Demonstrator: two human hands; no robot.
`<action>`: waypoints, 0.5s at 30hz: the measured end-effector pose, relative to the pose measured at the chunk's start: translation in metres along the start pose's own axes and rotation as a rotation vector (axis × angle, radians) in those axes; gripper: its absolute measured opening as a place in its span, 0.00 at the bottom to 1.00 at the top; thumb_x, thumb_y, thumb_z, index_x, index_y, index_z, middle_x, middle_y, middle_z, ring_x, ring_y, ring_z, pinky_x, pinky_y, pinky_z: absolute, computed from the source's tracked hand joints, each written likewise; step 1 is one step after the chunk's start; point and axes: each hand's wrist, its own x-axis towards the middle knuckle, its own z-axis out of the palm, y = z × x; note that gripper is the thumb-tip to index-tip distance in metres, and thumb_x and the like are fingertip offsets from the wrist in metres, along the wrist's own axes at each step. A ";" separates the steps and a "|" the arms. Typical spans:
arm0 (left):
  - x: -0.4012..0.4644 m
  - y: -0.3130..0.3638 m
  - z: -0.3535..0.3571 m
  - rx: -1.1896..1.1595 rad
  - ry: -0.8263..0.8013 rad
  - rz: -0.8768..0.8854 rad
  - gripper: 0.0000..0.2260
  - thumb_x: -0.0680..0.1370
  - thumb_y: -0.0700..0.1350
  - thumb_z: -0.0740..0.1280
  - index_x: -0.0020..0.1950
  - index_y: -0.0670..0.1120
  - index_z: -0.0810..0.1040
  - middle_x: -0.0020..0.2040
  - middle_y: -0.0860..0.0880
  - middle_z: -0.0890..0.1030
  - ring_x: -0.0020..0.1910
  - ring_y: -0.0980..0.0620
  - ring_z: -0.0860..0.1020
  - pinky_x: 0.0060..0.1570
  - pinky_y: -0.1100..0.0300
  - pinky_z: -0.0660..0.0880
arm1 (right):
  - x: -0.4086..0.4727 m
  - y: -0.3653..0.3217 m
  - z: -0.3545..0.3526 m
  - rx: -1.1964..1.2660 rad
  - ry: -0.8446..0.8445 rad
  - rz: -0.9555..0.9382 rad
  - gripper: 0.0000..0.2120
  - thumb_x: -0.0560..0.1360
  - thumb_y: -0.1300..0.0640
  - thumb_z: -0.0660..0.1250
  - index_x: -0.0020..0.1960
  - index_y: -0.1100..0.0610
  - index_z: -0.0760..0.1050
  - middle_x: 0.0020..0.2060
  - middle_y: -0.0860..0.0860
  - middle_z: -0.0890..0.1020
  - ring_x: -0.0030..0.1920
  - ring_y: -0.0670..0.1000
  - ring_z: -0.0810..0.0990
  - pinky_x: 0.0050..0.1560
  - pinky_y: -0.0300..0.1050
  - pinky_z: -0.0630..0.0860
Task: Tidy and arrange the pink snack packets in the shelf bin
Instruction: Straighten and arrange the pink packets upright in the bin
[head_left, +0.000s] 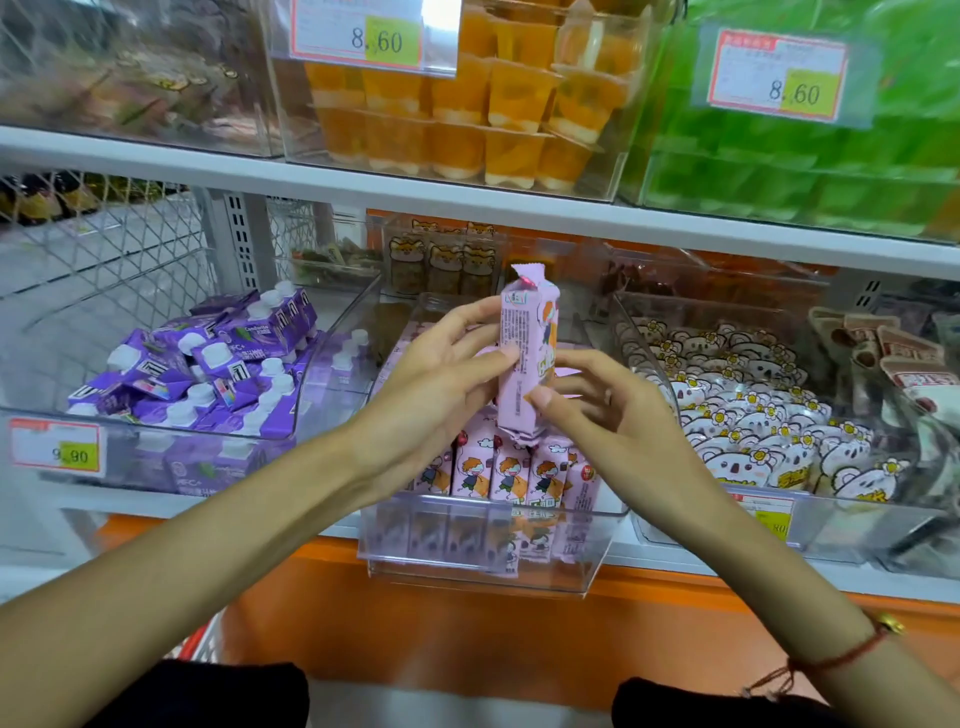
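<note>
Both hands, left hand (441, 364) and right hand (613, 410), pinch one upright pink printed snack packet (524, 358) between fingertips, forearms outstretched, above the clear plastic shelf bin (483, 551) of matching packets.

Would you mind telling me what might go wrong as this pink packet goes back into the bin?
1. The held packet is gripped only by the fingers of the left hand and right hand, so it may slip.
2. The front row of packets stands upright and close together; pushing another in could topple some.
3. The clear bin overhangs the shelf edge, so pressing down might tip it.
</note>
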 end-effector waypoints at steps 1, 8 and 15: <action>-0.001 -0.001 0.001 0.123 0.003 0.050 0.16 0.79 0.35 0.62 0.64 0.49 0.72 0.59 0.51 0.81 0.59 0.55 0.79 0.53 0.64 0.76 | -0.001 0.001 0.001 -0.004 0.011 -0.031 0.16 0.72 0.51 0.69 0.59 0.48 0.74 0.45 0.45 0.83 0.47 0.42 0.82 0.51 0.36 0.77; -0.014 -0.002 0.015 0.626 0.019 0.406 0.18 0.72 0.44 0.74 0.59 0.55 0.74 0.58 0.57 0.79 0.61 0.55 0.77 0.62 0.60 0.73 | -0.002 -0.002 -0.006 -0.163 0.239 -0.321 0.14 0.71 0.63 0.73 0.55 0.53 0.76 0.47 0.41 0.82 0.50 0.40 0.81 0.54 0.35 0.76; -0.007 0.004 0.012 0.594 0.192 0.461 0.15 0.76 0.42 0.71 0.60 0.51 0.74 0.54 0.57 0.81 0.55 0.59 0.80 0.53 0.67 0.75 | 0.002 0.012 -0.020 -0.571 0.292 -0.277 0.16 0.73 0.55 0.72 0.60 0.51 0.76 0.52 0.46 0.79 0.58 0.47 0.72 0.54 0.36 0.65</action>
